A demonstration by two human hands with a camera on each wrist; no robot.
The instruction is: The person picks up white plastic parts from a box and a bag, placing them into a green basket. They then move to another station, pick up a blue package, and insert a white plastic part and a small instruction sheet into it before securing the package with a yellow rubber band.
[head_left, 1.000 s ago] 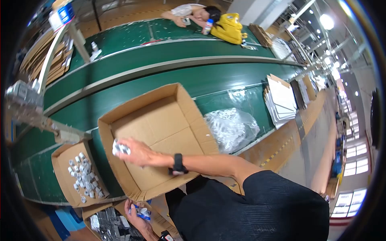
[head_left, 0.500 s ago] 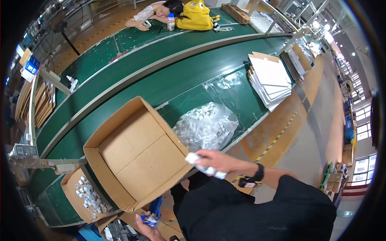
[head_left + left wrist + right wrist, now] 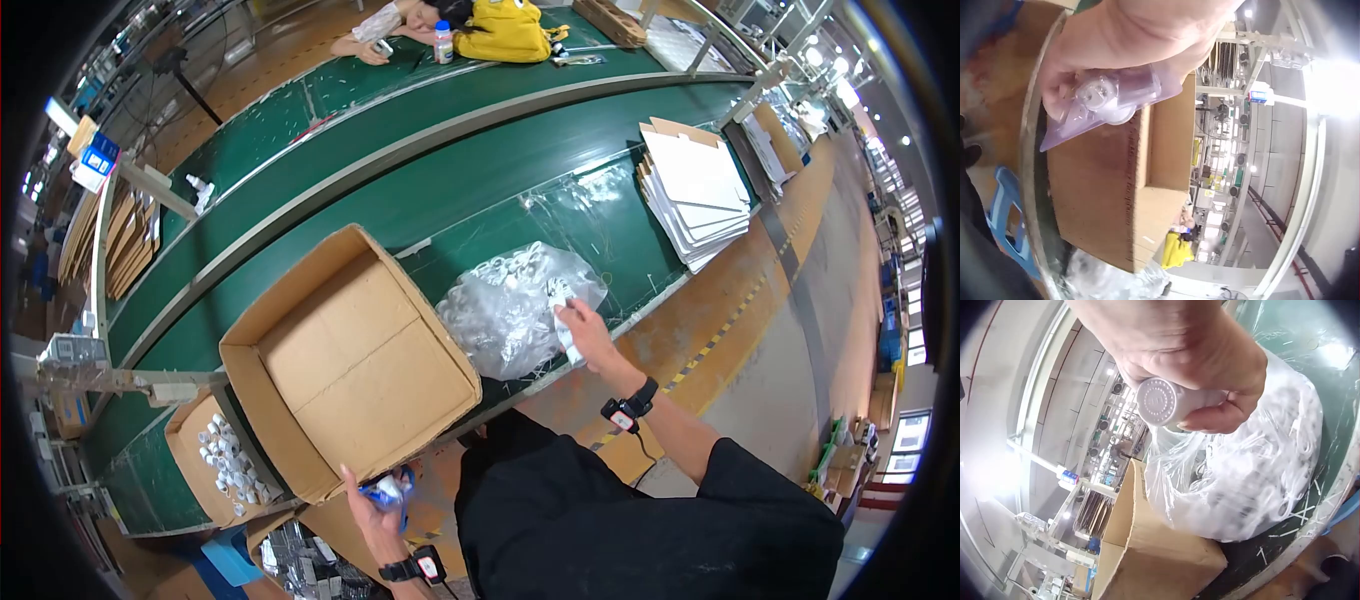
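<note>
My right hand (image 3: 592,345) grips a white ribbed-cap cylinder (image 3: 1159,401), its round end showing in the right wrist view. This hand is over the right side of a clear plastic bag (image 3: 490,315) full of white looped pieces (image 3: 1272,450). My left hand (image 3: 372,522) holds a small clear pouch (image 3: 1100,103) with white round parts inside; it looks blue-edged in the head view. Fingers of that hand are right at the near corner of a large shallow cardboard box (image 3: 370,330), whose bare floor shows.
A smaller box (image 3: 190,480) at left holds several white cylinders (image 3: 228,460). Below it sits a carton of dark packaged items (image 3: 305,560). Flat white cartons (image 3: 695,190) are stacked at right on the green bench (image 3: 450,215). Across it, a person rests beside a yellow bag (image 3: 500,35).
My right hand has swung from above the large box, past its near right edge, to the clear bag, keeping white cylinder pieces in its grip. My left hand has come up beside the box corner.
</note>
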